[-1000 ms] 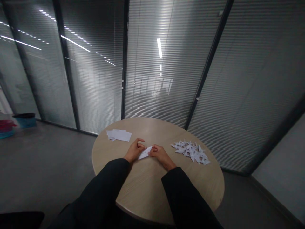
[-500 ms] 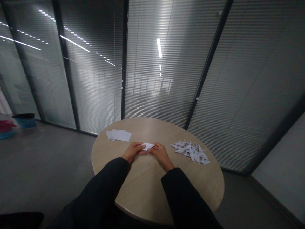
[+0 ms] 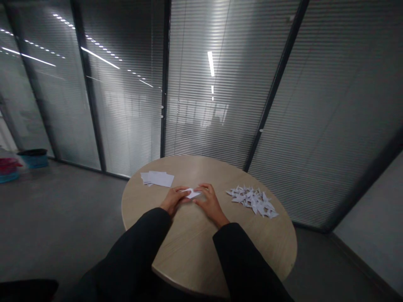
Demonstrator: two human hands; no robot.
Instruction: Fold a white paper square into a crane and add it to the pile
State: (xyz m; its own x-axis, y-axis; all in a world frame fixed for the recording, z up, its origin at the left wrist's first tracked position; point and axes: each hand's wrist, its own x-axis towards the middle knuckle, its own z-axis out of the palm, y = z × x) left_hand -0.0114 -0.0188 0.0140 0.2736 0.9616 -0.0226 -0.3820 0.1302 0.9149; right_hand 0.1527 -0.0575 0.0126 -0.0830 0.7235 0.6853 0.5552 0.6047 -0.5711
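Folded white paper [image 3: 191, 193] sat between the two hands near the middle of the frame, over a round wooden bench [image 3: 151, 205]. The left hand [image 3: 173, 200] had its grip closed on the paper's left end. The right hand [image 3: 210, 204] was open, its fingers [image 3: 204, 186] spread and arched just beside the paper's right tip. Black sleeves [image 3: 135, 247] covered both forearms. At the bench's upper left lay a stack of white paper sheets [image 3: 160, 179], and toward its right edge sat a pile of small folded paper shapes [image 3: 252, 202]. Glass walls with slatted blinds [image 3: 204, 121] filled the upper frame.
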